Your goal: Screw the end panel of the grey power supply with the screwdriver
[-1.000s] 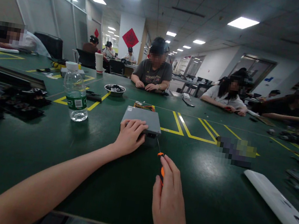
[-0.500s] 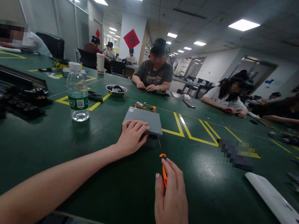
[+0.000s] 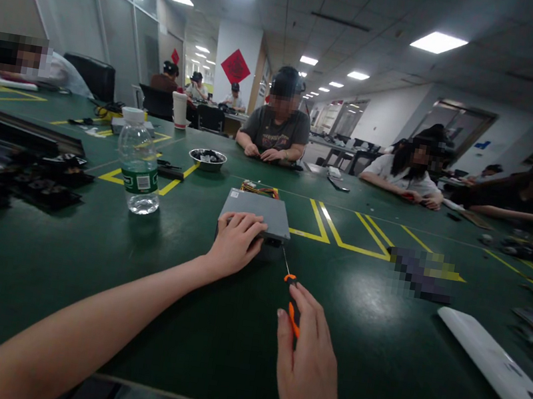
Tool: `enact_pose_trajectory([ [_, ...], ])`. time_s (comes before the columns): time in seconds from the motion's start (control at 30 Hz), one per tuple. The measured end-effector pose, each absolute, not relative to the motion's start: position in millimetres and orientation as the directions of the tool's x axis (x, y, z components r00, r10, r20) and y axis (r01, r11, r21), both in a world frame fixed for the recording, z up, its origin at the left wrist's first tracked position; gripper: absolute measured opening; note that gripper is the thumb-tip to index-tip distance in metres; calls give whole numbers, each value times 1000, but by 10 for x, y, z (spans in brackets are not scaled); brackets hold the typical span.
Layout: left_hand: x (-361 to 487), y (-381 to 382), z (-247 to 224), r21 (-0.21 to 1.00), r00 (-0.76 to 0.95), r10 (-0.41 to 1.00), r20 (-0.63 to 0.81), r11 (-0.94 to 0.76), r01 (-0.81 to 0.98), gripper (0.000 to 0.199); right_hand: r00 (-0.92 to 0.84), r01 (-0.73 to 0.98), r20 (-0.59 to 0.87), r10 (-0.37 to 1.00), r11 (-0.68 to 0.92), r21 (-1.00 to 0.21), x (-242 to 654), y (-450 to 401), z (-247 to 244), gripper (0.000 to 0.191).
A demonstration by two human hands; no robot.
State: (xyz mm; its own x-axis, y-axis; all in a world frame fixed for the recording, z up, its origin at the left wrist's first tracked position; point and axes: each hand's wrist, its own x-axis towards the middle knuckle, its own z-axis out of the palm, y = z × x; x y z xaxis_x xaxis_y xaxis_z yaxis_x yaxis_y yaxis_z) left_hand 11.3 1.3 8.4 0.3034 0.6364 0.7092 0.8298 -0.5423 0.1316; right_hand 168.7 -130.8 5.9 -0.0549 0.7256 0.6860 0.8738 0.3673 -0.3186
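Observation:
A grey metal power supply unit (image 3: 272, 212) lies flat on the green table, with bundled coloured wires (image 3: 259, 189) at its far side. My left hand (image 3: 237, 242) holds it, fingers over the top and thumb at the near side. In my right hand (image 3: 311, 348) is an orange and black screwdriver (image 3: 290, 279), gripped by its handle between thumb and fingers. Its thin shaft points up to the unit's near right corner. Whether the tip sits in a screw is too small to tell.
A water bottle (image 3: 139, 166) stands left of the unit, near a metal bowl (image 3: 207, 160) of small dark parts. Black parts (image 3: 41, 181) are piled at far left. A white cover (image 3: 493, 363) lies at right. A person (image 3: 279, 120) sits opposite.
The screwdriver's handle has turned in my right hand, showing more of its black side. My left hand and the power supply unit have stayed in place.

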Motion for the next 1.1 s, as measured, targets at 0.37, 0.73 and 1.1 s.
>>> enact_pose_trajectory([
  [0.37, 112, 21, 72, 130, 301, 637, 710, -538, 833, 23, -37, 896, 724, 688, 344, -281, 1648, -1276, 61, 31],
  [0.73, 114, 31, 59, 121, 297, 620, 726, -541, 832, 22, -104, 889, 703, 703, 382, -251, 1637, -1292, 76, 32],
  [1.1, 111, 28, 74, 117, 310, 623, 718, -547, 829, 22, -87, 900, 695, 713, 356, -253, 1681, -1310, 86, 34],
])
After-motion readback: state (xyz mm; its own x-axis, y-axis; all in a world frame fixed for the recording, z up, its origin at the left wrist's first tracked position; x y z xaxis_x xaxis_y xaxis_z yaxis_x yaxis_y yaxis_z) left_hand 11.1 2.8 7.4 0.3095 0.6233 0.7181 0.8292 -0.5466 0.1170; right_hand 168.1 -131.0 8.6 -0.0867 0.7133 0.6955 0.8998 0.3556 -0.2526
